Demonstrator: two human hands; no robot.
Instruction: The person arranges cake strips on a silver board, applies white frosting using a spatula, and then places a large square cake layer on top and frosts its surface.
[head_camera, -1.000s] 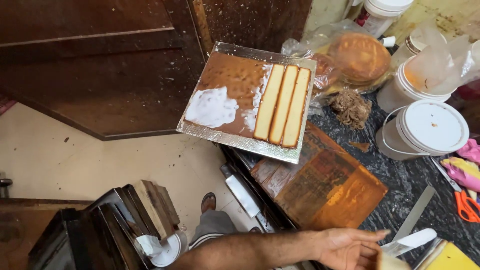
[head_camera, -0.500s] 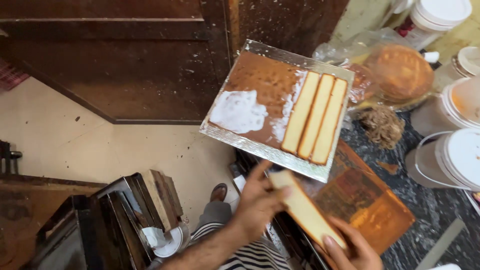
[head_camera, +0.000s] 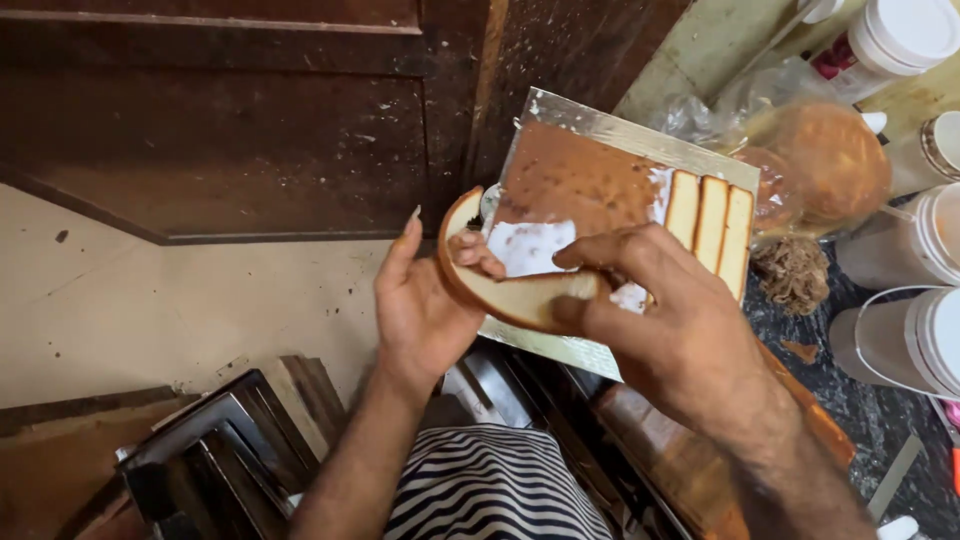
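Observation:
Both my hands hold one curved slice of pale cake (head_camera: 505, 292) with a brown crust, up in front of a silver board. My left hand (head_camera: 425, 305) grips its left end with the thumb on top. My right hand (head_camera: 665, 320) pinches its right end. Behind it lies the silver board (head_camera: 600, 125) carrying a brown cake layer (head_camera: 575, 180) with a patch of white cream (head_camera: 530, 245). Three cake slices (head_camera: 712, 230) stand side by side at the board's right.
A bagged round brown cake (head_camera: 830, 160) lies at the upper right. White lidded buckets (head_camera: 915, 335) stand along the right edge on a dark counter (head_camera: 860, 420). Brown shavings (head_camera: 795, 272) sit beside the board. Dark metal tins (head_camera: 215, 465) are stacked at lower left.
The cake slice has come up from the lower right to the board's front edge. My left hand has closed on its left end, and the view has moved closer.

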